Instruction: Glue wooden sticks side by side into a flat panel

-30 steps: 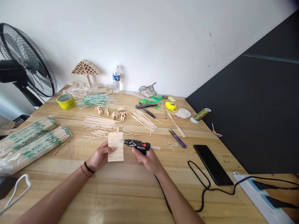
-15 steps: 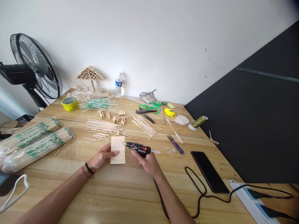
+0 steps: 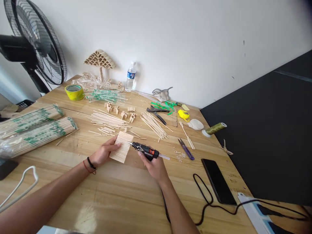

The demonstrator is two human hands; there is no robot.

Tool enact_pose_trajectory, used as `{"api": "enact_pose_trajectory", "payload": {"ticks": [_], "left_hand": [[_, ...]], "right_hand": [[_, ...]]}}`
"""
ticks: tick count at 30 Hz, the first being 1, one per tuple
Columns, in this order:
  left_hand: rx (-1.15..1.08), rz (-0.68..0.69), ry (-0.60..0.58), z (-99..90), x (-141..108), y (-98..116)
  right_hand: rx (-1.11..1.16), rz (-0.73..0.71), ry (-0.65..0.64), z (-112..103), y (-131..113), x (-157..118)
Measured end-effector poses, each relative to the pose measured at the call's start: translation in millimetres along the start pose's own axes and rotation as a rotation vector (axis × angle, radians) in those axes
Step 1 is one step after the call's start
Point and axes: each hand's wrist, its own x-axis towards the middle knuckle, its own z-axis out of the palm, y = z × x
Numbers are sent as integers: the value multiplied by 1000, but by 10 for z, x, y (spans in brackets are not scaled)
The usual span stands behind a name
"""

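My left hand (image 3: 105, 152) grips a small flat panel of wooden sticks (image 3: 122, 147) by its left side, thumb on top. The panel is tilted above the table. A black hot glue gun (image 3: 145, 150) is in my right hand (image 3: 156, 167), its nozzle pointing left at the panel's right edge; whether the tip touches cannot be made out. A clear glue stick (image 3: 164, 157) pokes out of the gun's back. Just beyond the panel lie loose wooden sticks (image 3: 107, 120) and short cut pieces (image 3: 106, 131).
Packs of sticks (image 3: 48, 133) lie left, near yellow tape (image 3: 74, 92) and a fan (image 3: 36, 42). Behind stand a stick tree model (image 3: 99, 60) and a water bottle (image 3: 131, 76). Pliers (image 3: 158, 113), snips (image 3: 186, 150), a phone (image 3: 218, 181) and the gun's cord (image 3: 207, 204) lie right.
My left hand has turned the stick panel from upright to slanted. The glue gun stays close to its right edge. The whole view has shifted and tilted a little.
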Motion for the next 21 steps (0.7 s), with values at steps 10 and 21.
{"api": "enact_pose_trajectory", "payload": {"ticks": [10,21], "left_hand": [[2,48,154,-17,22,16],[2,59,111,-47,31,-25]], "right_hand": [[9,-52,-122,27,-175,-43],[-51,-51,-101,82,-162,-115]]}}
